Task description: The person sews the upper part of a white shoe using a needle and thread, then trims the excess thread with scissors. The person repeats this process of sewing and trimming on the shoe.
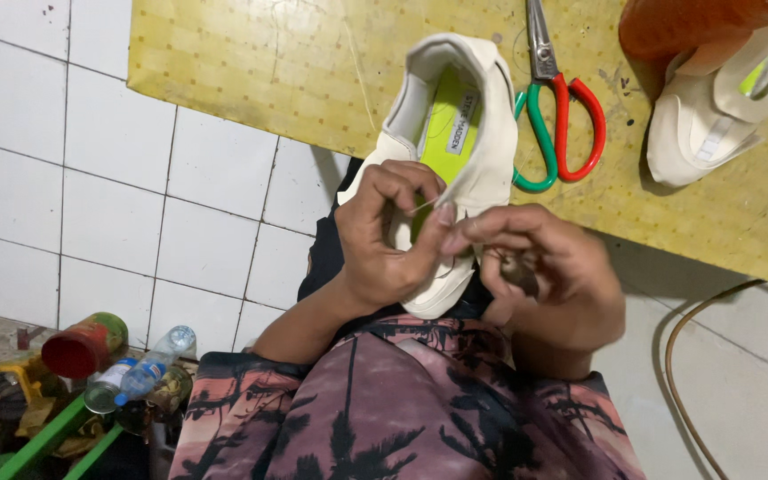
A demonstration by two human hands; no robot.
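My palm-print shirt [402,418] fills the near edge. Just past it my left hand [384,236] clamps the cream slip-on shoe [455,133] at its side wall, thumb and forefinger pinching thread [420,206]. My right hand [544,271] is closed on something small and dark; what, I cannot tell. The shoe looks light, its upper soft, its sole firmer: best gripped there. Scissors [557,116] lie at one o'clock.

Both hands together, L hand [388,233] & R hand [540,271] fingertips pinched.
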